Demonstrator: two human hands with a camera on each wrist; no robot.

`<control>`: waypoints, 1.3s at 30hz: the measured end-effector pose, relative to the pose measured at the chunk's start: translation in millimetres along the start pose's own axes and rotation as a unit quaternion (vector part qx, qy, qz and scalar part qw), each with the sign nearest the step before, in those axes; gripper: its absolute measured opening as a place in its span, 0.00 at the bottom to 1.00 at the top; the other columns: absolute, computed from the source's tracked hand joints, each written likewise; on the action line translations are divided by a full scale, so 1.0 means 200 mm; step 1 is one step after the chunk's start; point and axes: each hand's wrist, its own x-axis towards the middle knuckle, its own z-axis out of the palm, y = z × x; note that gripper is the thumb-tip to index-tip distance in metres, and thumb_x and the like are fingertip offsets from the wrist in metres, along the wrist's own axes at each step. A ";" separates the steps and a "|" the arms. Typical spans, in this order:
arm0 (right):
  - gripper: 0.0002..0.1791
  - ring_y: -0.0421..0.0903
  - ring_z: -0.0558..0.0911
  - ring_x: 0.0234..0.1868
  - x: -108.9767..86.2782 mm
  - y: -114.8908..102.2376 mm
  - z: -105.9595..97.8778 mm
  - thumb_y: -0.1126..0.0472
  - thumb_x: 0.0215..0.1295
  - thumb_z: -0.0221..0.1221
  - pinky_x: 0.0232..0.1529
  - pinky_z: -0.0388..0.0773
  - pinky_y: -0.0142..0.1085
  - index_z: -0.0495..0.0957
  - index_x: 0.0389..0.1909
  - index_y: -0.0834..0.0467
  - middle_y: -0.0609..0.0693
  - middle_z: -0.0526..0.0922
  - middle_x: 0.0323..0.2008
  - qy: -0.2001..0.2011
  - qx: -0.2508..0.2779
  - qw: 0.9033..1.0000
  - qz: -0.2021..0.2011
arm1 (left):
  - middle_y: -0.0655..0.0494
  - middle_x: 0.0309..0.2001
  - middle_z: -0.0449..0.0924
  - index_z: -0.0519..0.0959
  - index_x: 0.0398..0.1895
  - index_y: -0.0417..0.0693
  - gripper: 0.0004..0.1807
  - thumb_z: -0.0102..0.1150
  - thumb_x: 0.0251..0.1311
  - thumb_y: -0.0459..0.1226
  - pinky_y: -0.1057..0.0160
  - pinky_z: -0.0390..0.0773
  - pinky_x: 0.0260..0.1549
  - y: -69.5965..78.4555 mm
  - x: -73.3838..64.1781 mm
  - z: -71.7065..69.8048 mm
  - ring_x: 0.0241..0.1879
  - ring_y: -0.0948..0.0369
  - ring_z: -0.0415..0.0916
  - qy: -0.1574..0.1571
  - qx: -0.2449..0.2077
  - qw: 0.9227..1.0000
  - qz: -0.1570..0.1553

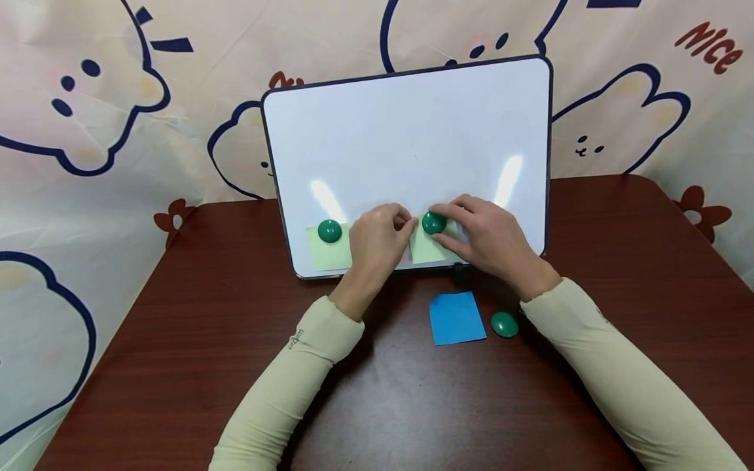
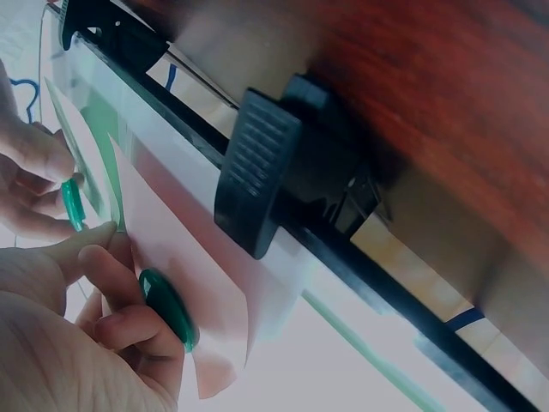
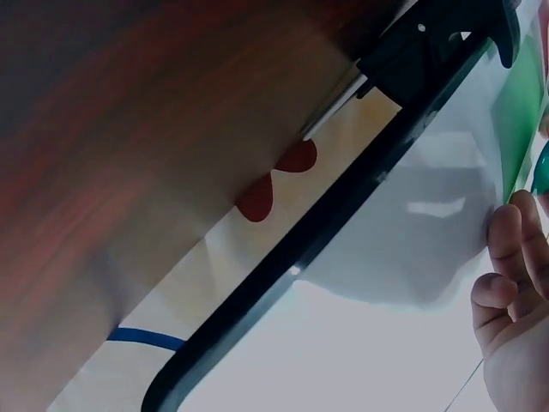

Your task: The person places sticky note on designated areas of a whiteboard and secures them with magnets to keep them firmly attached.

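Observation:
A whiteboard (image 1: 406,144) leans at the back of the table. My right hand (image 1: 495,239) grips a round green magnet (image 1: 434,223) between thumb and fingers, over a pale green sticky note (image 1: 427,250) low on the board. The thumb and index finger of my left hand (image 1: 379,239) pinch that note's upper left corner. Behind the left hand, the left wrist view shows a pink sticky note (image 2: 193,275) with a green magnet (image 2: 167,309) on it. Further left on the board, another green magnet (image 1: 330,231) sits on a yellow-green note (image 1: 326,255).
A blue sticky note (image 1: 457,318) lies on the dark wooden table (image 1: 389,405) in front of the board. Beside it is a loose green magnet (image 1: 504,324). Black clip-like supports (image 2: 257,172) hold the board's lower edge. A patterned cloth (image 1: 224,39) hangs behind.

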 end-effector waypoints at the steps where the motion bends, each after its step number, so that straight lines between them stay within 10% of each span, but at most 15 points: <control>1: 0.27 0.49 0.83 0.42 0.00 0.00 0.00 0.49 0.58 0.71 0.42 0.84 0.45 0.79 0.58 0.48 0.52 0.83 0.47 0.001 0.001 1.000 0.000 | 0.55 0.32 0.88 0.87 0.33 0.48 0.07 0.68 0.61 0.42 0.63 0.81 0.31 0.00 0.00 0.00 0.32 0.61 0.85 0.000 0.000 1.000 0.001; 39: 0.25 0.44 0.79 0.31 -0.14 -0.02 -0.07 0.50 0.56 0.72 0.33 0.81 0.39 0.81 0.53 0.53 0.51 0.83 0.38 -0.013 0.003 1.000 -0.026 | 0.54 0.32 0.87 0.86 0.33 0.47 0.08 0.67 0.62 0.42 0.61 0.80 0.31 0.00 0.00 0.00 0.32 0.60 0.84 0.007 -0.006 1.000 0.011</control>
